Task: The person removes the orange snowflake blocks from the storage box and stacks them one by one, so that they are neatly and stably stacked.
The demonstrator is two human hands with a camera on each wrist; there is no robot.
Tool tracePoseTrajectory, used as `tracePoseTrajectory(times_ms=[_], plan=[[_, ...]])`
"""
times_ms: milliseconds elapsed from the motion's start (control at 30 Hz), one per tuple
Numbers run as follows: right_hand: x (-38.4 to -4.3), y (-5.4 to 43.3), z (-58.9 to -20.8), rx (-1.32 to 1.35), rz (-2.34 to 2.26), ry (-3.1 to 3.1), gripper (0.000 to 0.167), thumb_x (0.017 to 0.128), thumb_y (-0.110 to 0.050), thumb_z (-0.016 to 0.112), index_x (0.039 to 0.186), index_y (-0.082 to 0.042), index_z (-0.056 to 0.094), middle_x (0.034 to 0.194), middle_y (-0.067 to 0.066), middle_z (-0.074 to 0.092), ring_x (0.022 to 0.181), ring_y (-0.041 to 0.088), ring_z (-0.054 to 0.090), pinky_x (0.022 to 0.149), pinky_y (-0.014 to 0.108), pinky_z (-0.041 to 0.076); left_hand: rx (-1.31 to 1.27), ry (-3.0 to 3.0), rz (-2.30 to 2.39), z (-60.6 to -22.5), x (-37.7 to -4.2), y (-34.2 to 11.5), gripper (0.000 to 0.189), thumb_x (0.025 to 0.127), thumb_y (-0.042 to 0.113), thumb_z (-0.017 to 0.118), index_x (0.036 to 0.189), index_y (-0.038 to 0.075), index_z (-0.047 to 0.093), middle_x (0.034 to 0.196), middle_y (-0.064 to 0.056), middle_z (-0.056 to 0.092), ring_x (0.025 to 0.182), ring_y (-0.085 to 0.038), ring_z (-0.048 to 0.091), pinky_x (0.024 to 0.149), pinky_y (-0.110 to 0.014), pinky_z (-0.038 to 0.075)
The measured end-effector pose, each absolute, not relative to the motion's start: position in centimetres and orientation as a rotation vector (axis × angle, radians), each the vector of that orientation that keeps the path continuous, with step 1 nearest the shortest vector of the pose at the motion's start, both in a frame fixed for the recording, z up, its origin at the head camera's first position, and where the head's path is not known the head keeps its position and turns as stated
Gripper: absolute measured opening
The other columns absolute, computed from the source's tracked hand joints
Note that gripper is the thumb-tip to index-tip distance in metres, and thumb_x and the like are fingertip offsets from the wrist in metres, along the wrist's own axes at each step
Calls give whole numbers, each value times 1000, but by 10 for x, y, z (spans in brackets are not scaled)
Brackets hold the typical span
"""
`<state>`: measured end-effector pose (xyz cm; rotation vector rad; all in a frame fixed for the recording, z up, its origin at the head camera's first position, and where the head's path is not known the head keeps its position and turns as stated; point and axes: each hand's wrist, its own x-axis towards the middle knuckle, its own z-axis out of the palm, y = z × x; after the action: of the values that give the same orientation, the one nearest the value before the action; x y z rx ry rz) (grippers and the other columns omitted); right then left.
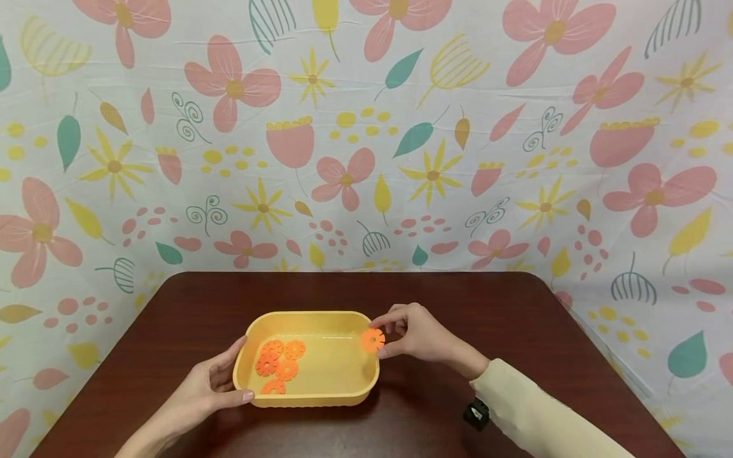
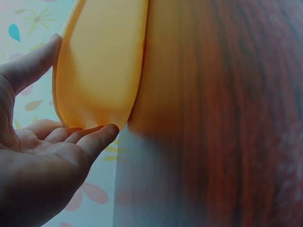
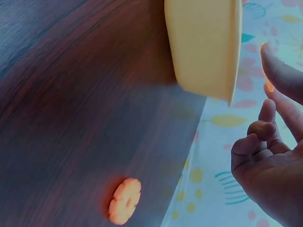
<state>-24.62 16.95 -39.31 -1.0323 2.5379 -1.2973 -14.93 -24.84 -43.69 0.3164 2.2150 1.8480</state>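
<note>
A yellow rectangular plastic tub point(image 1: 321, 401) with rounded corners sits before me, its left end gripped by my left hand point(image 1: 200, 388). In the left wrist view, the thumb and fingers of the left hand point(image 2: 52, 151) lie against the end of the tub point(image 2: 102, 61). Several orange notched, flower-shaped discs point(image 1: 266, 364) lie inside at the left. Over the tub's right rim, my right hand point(image 1: 420, 334) pinches another orange flower-shaped disc point(image 1: 373, 340) between thumb and fingertips. In the right wrist view this disc shows only as a thin edge point(image 3: 266, 75).
A further orange disc point(image 3: 125, 201) lies on the dark wooden table point(image 3: 85, 127), apart from the tub; I cannot make it out in the head view. Flower-printed cloth point(image 1: 355, 242) hangs behind the table. A black device point(image 1: 476, 415) is at the right wrist.
</note>
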Motion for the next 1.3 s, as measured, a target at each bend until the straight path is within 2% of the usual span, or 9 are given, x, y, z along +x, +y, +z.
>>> tracePoseTrajectory(times_ms=[233,300,467,567,833,1033,1300], plan=[[-247,191,-398,-947,-1313,2562,38,79,-11,95,115,-11,83,85,4,61,75,23,47,64,27,39,314,2211,1850,-437,-149,-248,102,92,8,82,167,-2,14,169,-30,16,146,-50,36,97,-29,55],[-247,198,-399,-922,-1312,2574,38,79,-11,95,115,-10,83,85,5,61,75,27,48,64,27,39,312,2209,1851,-437,-149,-248,102,92,8,82,167,-2,14,169,-30,16,146,-50,36,96,-29,55],[-245,216,-402,-850,-1302,2603,40,80,-14,95,118,-10,82,85,5,60,74,26,46,62,27,36,306,2212,1845,-436,-149,-248,102,92,8,82,167,-3,14,169,-29,15,147,-50,34,97,-28,54],[-245,227,-404,-799,-1312,2621,41,79,-12,95,118,-9,81,84,8,59,74,22,44,61,28,35,304,2214,1841,-436,-150,-248,102,92,8,82,167,-3,14,170,-28,14,148,-50,33,98,-28,53],[-250,255,-421,-738,-1336,2655,41,80,-10,93,119,-3,80,87,19,62,72,21,47,60,25,38,322,2188,1863,-436,-148,-247,103,92,6,82,167,-4,12,169,-29,13,147,-51,34,97,-28,54],[-255,270,-430,-631,-1341,2670,43,81,-9,93,121,-1,79,90,14,63,78,25,50,62,26,41,330,2185,1867,-437,-148,-248,102,92,5,81,167,-4,12,169,-29,13,147,-51,33,97,-28,54],[-260,276,-438,-595,-1320,2690,45,81,-9,92,122,3,77,87,11,61,78,25,48,61,28,38,349,2185,1868,-437,-148,-248,101,93,5,81,167,-3,12,170,-28,13,147,-50,33,98,-28,53]])
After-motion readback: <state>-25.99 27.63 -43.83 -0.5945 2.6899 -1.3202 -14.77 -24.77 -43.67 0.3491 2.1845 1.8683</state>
